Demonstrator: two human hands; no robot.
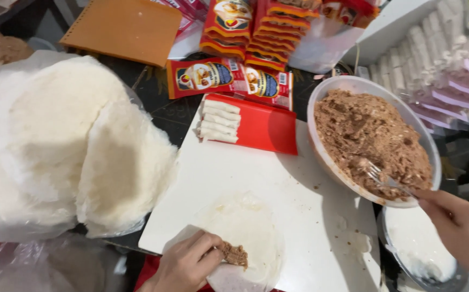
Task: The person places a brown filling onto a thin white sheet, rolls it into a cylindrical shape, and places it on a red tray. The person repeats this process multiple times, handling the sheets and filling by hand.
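A metal fork [384,180] is lying with its long axis running from lower right to upper left, its tines pointing up-left and digging into the brown minced filling [369,138] near the front rim of a translucent plastic bowl [321,97]. The right hand [459,224] is coming in from the lower right corner, fingers closed around the fork's handle, wrist angled toward the bowl.

The left hand [186,265] is resting at the bottom edge, knuckles up, fingers curled and pressing down on a small lump of filling [236,254] sitting on a thin, round, pale wrapper sheet [245,227]. That sheet is lying flat on a white cutting board [310,205] on the bench, its near edge hanging over the board's front.

To the left, a tall stack of lacy white wrappers [61,140] is sitting in clear plastic. Behind the board, a red tray [261,127] is holding a row of finished white rolls [219,121], pointing left to right. Red printed packets [229,78] are lying beyond it. A small bowl of white liquid [418,243] is sitting beneath the right wrist.
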